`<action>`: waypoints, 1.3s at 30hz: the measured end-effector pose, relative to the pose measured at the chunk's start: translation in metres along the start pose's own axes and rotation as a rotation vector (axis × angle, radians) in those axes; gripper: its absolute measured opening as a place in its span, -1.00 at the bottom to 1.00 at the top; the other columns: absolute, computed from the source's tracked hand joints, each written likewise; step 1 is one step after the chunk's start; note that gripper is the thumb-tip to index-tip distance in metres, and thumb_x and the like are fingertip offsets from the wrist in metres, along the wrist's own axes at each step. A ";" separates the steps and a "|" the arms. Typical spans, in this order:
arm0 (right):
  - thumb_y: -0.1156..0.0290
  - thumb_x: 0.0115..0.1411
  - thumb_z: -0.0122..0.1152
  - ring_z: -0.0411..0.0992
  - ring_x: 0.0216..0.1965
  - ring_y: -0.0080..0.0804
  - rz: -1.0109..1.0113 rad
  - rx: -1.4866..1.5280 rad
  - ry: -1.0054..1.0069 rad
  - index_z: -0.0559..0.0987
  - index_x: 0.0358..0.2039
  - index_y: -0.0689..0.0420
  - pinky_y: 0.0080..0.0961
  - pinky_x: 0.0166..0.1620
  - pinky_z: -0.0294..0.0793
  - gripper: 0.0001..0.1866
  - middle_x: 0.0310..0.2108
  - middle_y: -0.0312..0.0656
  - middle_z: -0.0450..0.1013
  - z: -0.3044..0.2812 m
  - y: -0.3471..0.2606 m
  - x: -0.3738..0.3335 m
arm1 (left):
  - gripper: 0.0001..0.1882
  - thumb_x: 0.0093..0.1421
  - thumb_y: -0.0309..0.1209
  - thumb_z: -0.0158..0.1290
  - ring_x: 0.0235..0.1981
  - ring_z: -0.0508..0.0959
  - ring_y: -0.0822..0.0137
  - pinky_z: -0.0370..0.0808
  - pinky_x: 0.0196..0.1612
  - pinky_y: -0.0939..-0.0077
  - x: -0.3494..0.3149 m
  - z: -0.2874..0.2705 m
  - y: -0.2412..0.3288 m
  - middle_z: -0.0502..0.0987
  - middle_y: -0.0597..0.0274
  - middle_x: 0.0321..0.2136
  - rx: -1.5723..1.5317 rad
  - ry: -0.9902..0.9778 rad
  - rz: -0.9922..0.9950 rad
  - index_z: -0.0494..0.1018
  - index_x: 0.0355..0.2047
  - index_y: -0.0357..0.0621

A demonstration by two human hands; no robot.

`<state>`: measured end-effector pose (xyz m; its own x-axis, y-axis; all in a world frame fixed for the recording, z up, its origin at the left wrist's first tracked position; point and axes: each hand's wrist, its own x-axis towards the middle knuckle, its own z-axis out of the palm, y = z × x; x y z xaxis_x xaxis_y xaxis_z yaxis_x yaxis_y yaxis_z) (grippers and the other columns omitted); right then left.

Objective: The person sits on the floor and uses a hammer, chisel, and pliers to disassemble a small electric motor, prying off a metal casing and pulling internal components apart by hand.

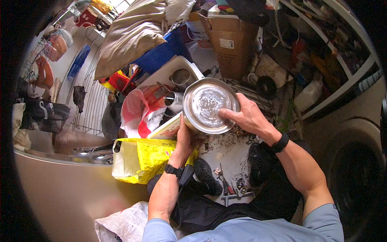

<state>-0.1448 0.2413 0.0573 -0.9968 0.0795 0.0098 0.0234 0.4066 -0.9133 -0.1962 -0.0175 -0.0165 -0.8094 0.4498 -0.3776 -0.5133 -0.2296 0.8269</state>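
Observation:
Between my two hands is a round, silvery metal container [209,99] with a wide rim. Its shiny, smudged circular face is turned up toward me; I cannot tell whether that is a lid or a base. My right hand [248,115] grips the right edge, the thumb lying on the face and the fingers mostly hidden beneath. From the lower left, my left hand [185,139] supports its side, with most fingers out of sight. Just behind it stands a white tub [189,62] holding a metal cup [180,76], a white mug [174,101] and a red-and-white plastic bag [137,109].
A yellow bag [151,157] lies beside my left forearm. Scattered debris and hand tools [230,187] are on the floor between my shoes. Further back are a cardboard box [229,48] and a blue bin [165,52] under beige fabric [133,34]. A front-loading washing machine [350,161] stands to the right.

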 end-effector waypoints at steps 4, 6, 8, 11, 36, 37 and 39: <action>-0.13 0.10 0.46 0.60 -0.05 0.02 -0.006 0.021 -0.014 0.48 -0.04 0.40 -0.20 0.06 0.53 -0.21 -0.13 0.24 0.59 -0.001 -0.005 -0.001 | -0.12 0.41 0.39 -0.40 0.19 0.51 0.08 0.53 0.17 0.04 0.001 0.003 0.002 0.44 0.06 0.25 -0.069 -0.024 0.068 0.23 0.40 -0.04; -0.14 0.10 0.47 0.59 -0.04 0.02 0.002 0.016 -0.015 0.48 -0.03 0.41 -0.20 0.07 0.53 -0.19 -0.11 0.24 0.59 -0.002 -0.006 -0.001 | -0.13 0.42 0.35 -0.36 0.24 0.49 0.06 0.50 0.25 0.03 -0.003 0.007 0.005 0.42 0.00 0.26 -0.048 0.008 0.086 0.22 0.40 -0.10; -0.15 0.09 0.47 0.59 -0.02 0.02 0.008 0.012 -0.017 0.47 -0.01 0.42 -0.21 0.08 0.53 -0.17 -0.09 0.25 0.58 -0.001 -0.008 -0.001 | -0.14 0.42 0.35 -0.35 0.24 0.49 0.07 0.49 0.26 0.05 -0.001 -0.002 0.003 0.42 0.00 0.25 -0.068 0.052 0.068 0.22 0.40 -0.10; -0.12 0.10 0.48 0.59 0.00 -0.01 0.020 0.037 -0.011 0.46 0.02 0.42 -0.22 0.10 0.52 -0.17 -0.07 0.24 0.58 -0.001 -0.003 -0.002 | -0.14 0.42 0.35 -0.33 0.24 0.49 0.08 0.47 0.29 0.07 -0.001 0.006 0.009 0.42 0.00 0.26 -0.114 0.084 0.050 0.22 0.40 -0.10; -0.08 0.46 0.05 0.45 0.00 -0.46 0.224 0.591 -0.103 0.53 0.11 0.22 -0.36 0.03 0.45 -0.43 -0.04 -0.22 0.54 0.007 0.004 0.009 | -0.58 -0.19 -0.47 0.51 0.09 0.51 0.01 0.46 0.15 0.18 -0.059 0.052 0.058 0.45 0.00 0.09 1.161 0.384 1.052 0.64 -0.27 -0.17; -0.07 0.47 0.03 0.41 0.06 -0.46 0.342 0.603 -0.109 0.50 0.17 0.16 -0.32 0.05 0.44 -0.44 0.01 -0.23 0.50 0.009 0.005 0.008 | -0.54 -0.20 -0.46 0.51 0.10 0.50 -0.07 0.45 0.17 0.13 -0.062 0.049 0.055 0.39 -0.09 0.15 1.231 0.379 1.099 0.65 -0.22 -0.16; -0.07 0.47 0.02 0.41 0.08 -0.45 0.331 0.642 -0.150 0.49 0.20 0.12 -0.29 0.07 0.44 -0.45 0.06 -0.25 0.48 0.013 0.006 0.007 | -0.54 -0.19 -0.45 0.50 0.12 0.49 -0.10 0.45 0.18 0.10 -0.069 0.051 0.057 0.38 -0.13 0.17 1.252 0.370 1.157 0.65 -0.21 -0.16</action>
<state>-0.1528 0.2324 0.0465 -0.9461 -0.0385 -0.3215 0.3213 -0.2333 -0.9178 -0.1551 -0.0177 0.0775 -0.6765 0.3045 0.6705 0.6944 0.5669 0.4432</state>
